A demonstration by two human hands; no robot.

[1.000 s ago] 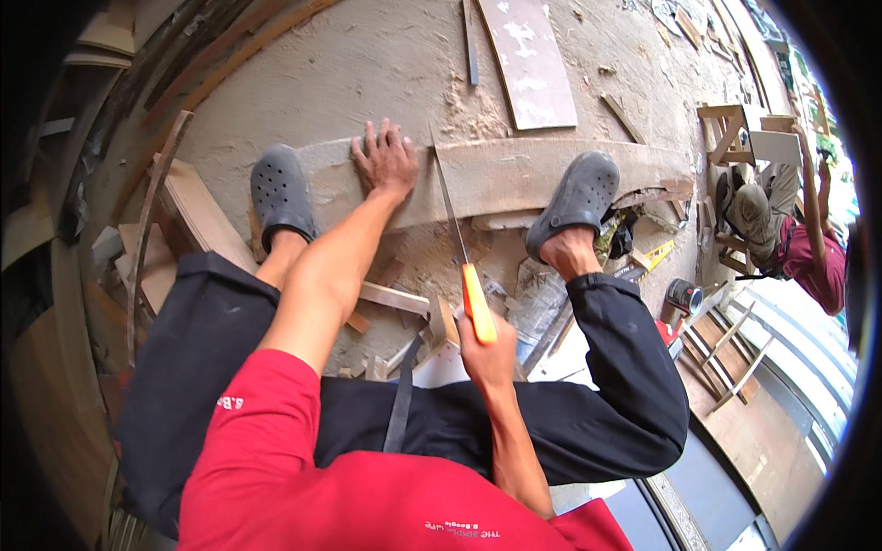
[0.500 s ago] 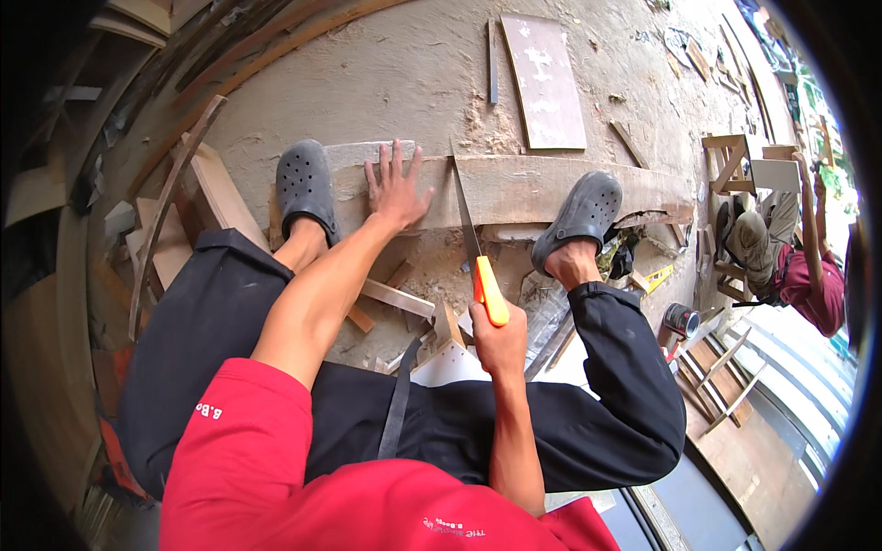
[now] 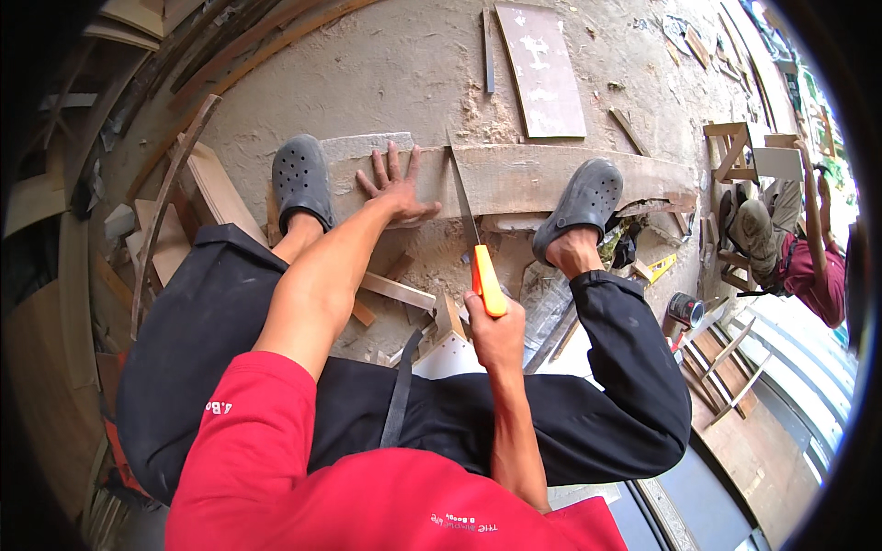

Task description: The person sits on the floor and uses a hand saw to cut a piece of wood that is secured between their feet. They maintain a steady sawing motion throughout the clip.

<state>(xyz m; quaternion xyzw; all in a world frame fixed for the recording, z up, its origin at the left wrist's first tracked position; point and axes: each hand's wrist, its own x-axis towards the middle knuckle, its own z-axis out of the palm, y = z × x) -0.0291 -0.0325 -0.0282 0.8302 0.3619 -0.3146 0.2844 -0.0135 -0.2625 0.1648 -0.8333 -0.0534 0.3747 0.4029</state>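
Note:
A long wooden plank (image 3: 533, 179) lies across the concrete floor, pinned under both of my grey clogs (image 3: 300, 181) (image 3: 582, 196). My left hand (image 3: 395, 189) presses flat on the plank, fingers spread, just left of the cut. My right hand (image 3: 492, 329) grips the orange handle of a handsaw (image 3: 467, 216), whose thin blade runs up across the plank between my hand and the right clog. Sawdust lies around the plank.
Offcuts and wooden strips (image 3: 395, 292) lie between my legs. A flat board (image 3: 542, 69) rests on the floor beyond the plank. Curved wooden pieces (image 3: 165, 211) pile at the left. Another person (image 3: 790, 248) squats at the right near wooden frames; a small can (image 3: 684, 309) stands nearby.
The view has shifted so the plank and feet sit lower and more to the right. The saw has been pushed forward along the cut; my left hand stays on the plank.

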